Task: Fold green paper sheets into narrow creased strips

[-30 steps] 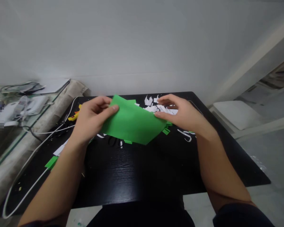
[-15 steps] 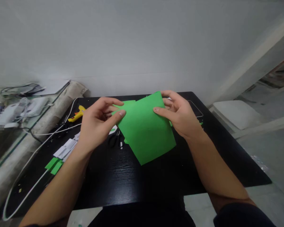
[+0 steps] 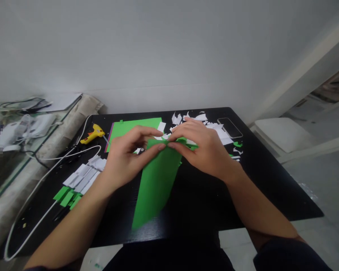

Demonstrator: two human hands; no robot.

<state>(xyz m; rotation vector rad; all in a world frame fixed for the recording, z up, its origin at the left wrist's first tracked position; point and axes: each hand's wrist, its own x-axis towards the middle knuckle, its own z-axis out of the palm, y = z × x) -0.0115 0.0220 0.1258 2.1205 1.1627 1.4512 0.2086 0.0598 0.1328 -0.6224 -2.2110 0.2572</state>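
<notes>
A sheet of green paper (image 3: 158, 180) hangs from my fingertips above the front half of the black table, its lower corner tilted toward me. My left hand (image 3: 130, 154) pinches its top edge between thumb and forefinger. Close beside it, my right hand (image 3: 205, 146) grips the same edge, thumb in front and fingers behind. The two thumbs nearly meet near the middle of that edge. Behind my left hand lies a larger stack of green sheets (image 3: 132, 126) with a purple strip along its left side.
A yellow glue gun (image 3: 94, 134) lies at the left with a white cable (image 3: 42, 180) near it. Folded white and green paper strips (image 3: 81, 176) sit by my left forearm. White scraps (image 3: 197, 117) and a phone (image 3: 230, 128) lie at the back right of the black table (image 3: 260, 188).
My hands have come together along the paper's top edge, and the sheet now hangs lower and turned to the left. The scraps and larger green stack behind are more visible.
</notes>
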